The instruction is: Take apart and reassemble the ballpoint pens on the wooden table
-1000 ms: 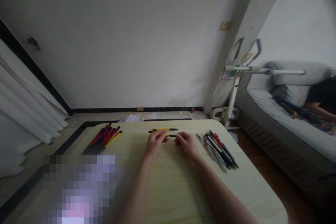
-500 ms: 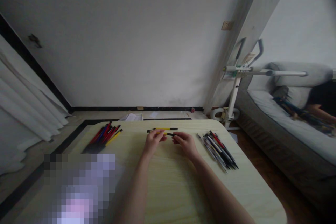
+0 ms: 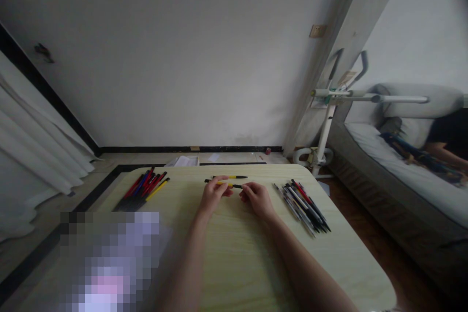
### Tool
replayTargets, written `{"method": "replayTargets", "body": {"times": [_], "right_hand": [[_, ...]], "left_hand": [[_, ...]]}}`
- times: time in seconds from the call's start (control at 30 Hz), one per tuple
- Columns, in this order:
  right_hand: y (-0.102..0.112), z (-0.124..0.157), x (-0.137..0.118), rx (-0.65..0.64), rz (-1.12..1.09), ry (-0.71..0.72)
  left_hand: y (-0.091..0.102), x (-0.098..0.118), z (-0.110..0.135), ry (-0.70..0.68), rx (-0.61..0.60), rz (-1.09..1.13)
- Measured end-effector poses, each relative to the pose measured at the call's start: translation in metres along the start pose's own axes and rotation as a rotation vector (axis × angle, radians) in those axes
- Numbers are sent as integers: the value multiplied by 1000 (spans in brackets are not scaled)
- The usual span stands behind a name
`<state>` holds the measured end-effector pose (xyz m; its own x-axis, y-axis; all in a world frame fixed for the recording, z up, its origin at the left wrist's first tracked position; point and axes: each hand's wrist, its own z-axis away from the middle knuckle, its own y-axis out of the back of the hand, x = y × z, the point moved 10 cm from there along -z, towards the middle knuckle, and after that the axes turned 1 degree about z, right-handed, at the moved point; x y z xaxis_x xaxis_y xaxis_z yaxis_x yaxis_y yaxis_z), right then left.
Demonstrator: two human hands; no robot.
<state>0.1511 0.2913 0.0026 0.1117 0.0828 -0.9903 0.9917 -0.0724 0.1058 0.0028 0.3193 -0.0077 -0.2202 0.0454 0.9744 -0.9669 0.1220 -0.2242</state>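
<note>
Over the far middle of the table, my left hand (image 3: 212,196) is closed around a yellow pen with black ends (image 3: 225,185), held level. My right hand (image 3: 258,197) pinches at the black tip at the pen's right end; its fingers hide exactly what they grip. Just beyond the hands lies a second yellow-and-black pen (image 3: 237,177). A bundle of red, blue and yellow pens (image 3: 146,187) with dark ends rests to the left. On the right are several black, grey, clear and red pens (image 3: 303,207) in a loose pile.
The light wooden table (image 3: 237,263) has rounded corners. A blurred, pixelated patch (image 3: 113,258) covers its near left. Past the table are a wall, white exercise equipment (image 3: 325,126) and a grey sofa (image 3: 369,156), with a person's arm (image 3: 449,153) at far right.
The view has shifted slightly. Both hands stay at the same pen, with the right fingertips still at its tip; little else differs.
</note>
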Motion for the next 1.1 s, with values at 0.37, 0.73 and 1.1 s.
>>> {"method": "replayTargets", "body": {"times": [0.37, 0.73, 1.1], "right_hand": [[6, 1, -1, 52, 116, -1], [-1, 0, 2, 17, 106, 5], [2, -2, -1, 21, 84, 90]], "left_hand": [[-8, -2, 1, 18, -58, -21], [0, -4, -1, -10, 1, 8], [9, -8, -5, -20, 68, 18]]}}
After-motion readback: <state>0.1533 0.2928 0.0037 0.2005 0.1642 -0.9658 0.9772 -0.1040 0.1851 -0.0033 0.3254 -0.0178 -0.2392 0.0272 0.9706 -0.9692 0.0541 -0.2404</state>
